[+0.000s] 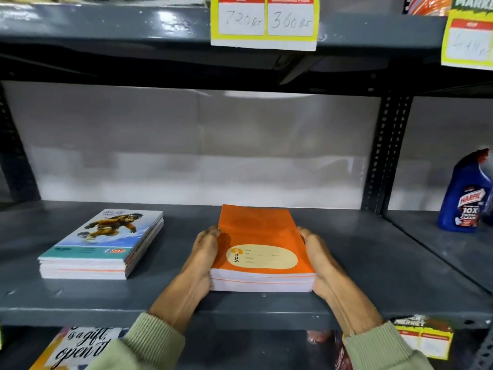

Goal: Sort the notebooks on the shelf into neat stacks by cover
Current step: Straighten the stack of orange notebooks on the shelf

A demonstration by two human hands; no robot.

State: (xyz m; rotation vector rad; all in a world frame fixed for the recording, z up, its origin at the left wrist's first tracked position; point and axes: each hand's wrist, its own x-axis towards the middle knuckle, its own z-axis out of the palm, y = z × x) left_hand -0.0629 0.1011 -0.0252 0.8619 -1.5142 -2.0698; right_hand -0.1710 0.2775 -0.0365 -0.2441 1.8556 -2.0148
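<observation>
A stack of orange-covered notebooks lay near the front edge of the grey metal shelf. The left hand pressed flat against its left side and the right hand against its right side, clasping the stack between them. Well apart to the left sat a second stack topped by an illustrated notebook. A blue cleaner bottle stood on the neighbouring shelf at right.
</observation>
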